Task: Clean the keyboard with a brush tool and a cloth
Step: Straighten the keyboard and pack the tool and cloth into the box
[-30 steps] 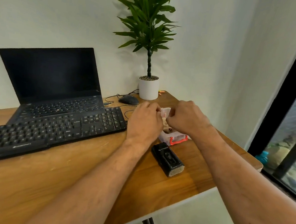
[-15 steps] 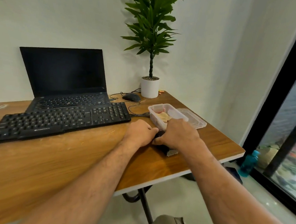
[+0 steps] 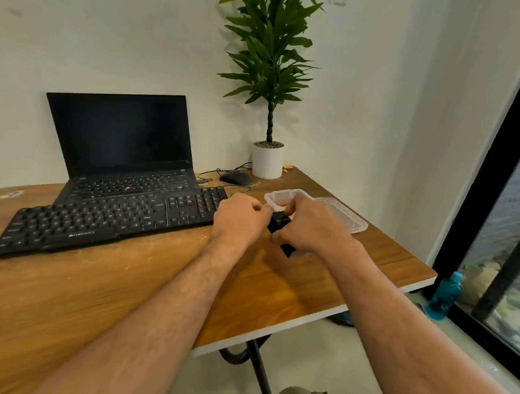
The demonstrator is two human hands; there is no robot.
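Two hands meet over the right side of the table (image 3: 122, 295). Our left hand (image 3: 238, 220) and our right hand (image 3: 309, 225) both hold the brush tool (image 3: 278, 221) — a small black block lifted just off the wood. Our right fingers curl around its near end. Our left fingers pinch its far end, and we cannot tell if they are pulling a cap or only steadying it. The bristles are hidden from us.

Just past our hands sits a small clear box (image 3: 283, 195) with its lid (image 3: 343, 215) lying beside it on the right. We think the cloth is inside the box, but our hands cover most of it, so we cannot be sure.

The keyboard (image 3: 106, 220) waits to the left of our hands, flat on the wood, just in front of the open laptop (image 3: 123, 156). Nothing touches it. Far back, a mouse (image 3: 235, 177) rests near a white plant pot (image 3: 267, 160).

So how far are we? Only at the start, we think. We have the brush in hand and the box is open — that part looks done. Brushing between the keys is not begun, and wiping with the cloth comes after that. Most of the job is left.
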